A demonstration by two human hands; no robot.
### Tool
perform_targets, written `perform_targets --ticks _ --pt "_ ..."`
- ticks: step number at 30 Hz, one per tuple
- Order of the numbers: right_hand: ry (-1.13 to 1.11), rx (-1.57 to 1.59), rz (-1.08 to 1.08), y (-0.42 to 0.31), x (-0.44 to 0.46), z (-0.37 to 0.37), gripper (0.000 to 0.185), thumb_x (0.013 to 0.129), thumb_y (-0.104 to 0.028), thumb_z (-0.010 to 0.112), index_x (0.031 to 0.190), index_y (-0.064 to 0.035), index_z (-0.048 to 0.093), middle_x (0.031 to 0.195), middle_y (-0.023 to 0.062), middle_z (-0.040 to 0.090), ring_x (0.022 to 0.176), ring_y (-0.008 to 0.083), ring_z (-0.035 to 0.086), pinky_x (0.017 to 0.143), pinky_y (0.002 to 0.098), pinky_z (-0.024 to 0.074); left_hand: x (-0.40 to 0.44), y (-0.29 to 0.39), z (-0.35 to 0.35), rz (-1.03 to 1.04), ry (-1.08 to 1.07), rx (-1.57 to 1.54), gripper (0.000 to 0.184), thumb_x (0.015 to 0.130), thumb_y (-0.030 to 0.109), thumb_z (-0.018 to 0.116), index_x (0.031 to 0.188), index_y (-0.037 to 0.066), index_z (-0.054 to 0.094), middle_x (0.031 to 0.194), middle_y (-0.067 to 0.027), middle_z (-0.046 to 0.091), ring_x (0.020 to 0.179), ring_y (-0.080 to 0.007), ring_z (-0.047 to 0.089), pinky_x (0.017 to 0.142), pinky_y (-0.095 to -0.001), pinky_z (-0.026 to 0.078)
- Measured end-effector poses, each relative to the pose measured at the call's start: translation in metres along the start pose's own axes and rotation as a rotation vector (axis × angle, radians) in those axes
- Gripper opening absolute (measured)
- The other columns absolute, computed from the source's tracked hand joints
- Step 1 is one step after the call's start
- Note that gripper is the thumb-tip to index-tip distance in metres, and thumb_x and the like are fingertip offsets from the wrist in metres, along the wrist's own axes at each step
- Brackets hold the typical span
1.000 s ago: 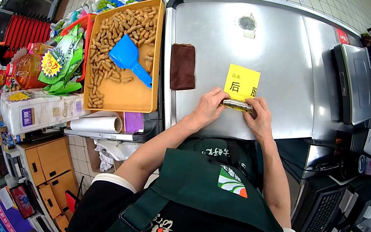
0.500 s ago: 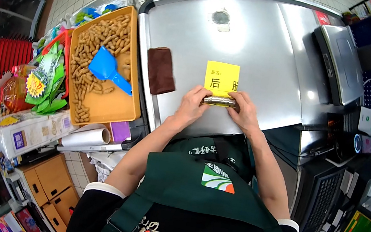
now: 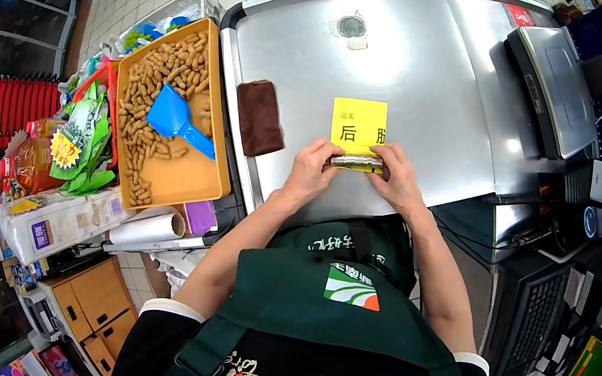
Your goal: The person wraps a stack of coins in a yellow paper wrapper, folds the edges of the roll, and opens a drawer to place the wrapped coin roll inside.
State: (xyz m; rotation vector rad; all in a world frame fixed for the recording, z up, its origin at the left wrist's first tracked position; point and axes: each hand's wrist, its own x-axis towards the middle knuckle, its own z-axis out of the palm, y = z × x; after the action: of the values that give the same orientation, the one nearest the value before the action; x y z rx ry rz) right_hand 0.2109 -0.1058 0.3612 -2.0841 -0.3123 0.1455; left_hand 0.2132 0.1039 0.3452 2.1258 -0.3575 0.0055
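Observation:
A yellow paper sign with black Chinese characters lies on the steel counter, its near edge meeting a short, shiny, silvery-dark roll. My left hand pinches the roll's left end. Its right end is gripped by my right hand, with fingertips over the sign's lower right corner. Both hands are closed, and their fingers hide the roll's ends. Whether the paper wraps around the roll or only rests against it I cannot tell. To the left lies a folded brown cloth.
Left of the counter stands an orange tray of peanuts with a blue scoop. A paper roll lies below it. On the right are a flat silver-topped device and a black keyboard.
The view has shifted slightly. Both hands stay on the roll at the sign's near edge, with barely any movement.

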Motion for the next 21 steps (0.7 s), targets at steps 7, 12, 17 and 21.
perform_targets --ticks 7,12,17,21 --pt "-0.005 -0.063 -0.047 0.0032 0.0009 -0.0024 0.045 0.069 0.002 0.071 0.111 -0.001 0.055 0.105 0.0145 0.054 0.091 0.0316 0.059 0.072 0.0351 0.0527 0.0029 0.0036 -0.0034 -0.002 -0.034 -0.023 0.035 0.068 -0.007 0.071 0.1 -0.001 0.058 0.087 -0.0102 0.056 0.07 -0.0202 0.06 0.063 -0.0294 0.051" --pt "-0.021 -0.028 -0.011 -0.0028 0.0009 -0.0034 0.043 0.069 0.002 0.071 0.11 -0.0008 0.055 0.104 0.0142 0.054 0.084 0.0294 0.059 0.068 0.0337 0.0511 0.0051 0.0032 -0.006 -0.026 -0.09 -0.01 0.045 0.066 -0.006 0.072 0.106 -0.001 0.053 0.09 -0.0109 0.054 0.076 -0.0222 0.06 0.066 -0.0309 0.051" --pt "0.011 -0.066 -0.043 -0.0017 0.0016 -0.0019 0.04 0.07 0.001 0.071 0.108 -0.001 0.056 0.101 0.014 0.055 0.078 0.0284 0.058 0.064 0.0335 0.0489 0.0036 0.0012 -0.0024 0.002 -0.033 -0.04 0.042 0.067 -0.006 0.071 0.106 0.0 0.054 0.089 -0.0117 0.054 0.077 -0.0251 0.06 0.066 -0.0332 0.05" --pt "0.056 -0.125 -0.109 0.0023 0.0016 -0.0007 0.032 0.071 -0.001 0.071 0.101 -0.0015 0.06 0.097 0.0133 0.057 0.08 0.0298 0.06 0.066 0.0354 0.0497 0.0074 0.0055 -0.0052 0.072 -0.07 0.022 0.036 0.069 -0.002 0.071 0.102 0.001 0.057 0.09 -0.0116 0.054 0.08 -0.0277 0.059 0.069 -0.0353 0.05"
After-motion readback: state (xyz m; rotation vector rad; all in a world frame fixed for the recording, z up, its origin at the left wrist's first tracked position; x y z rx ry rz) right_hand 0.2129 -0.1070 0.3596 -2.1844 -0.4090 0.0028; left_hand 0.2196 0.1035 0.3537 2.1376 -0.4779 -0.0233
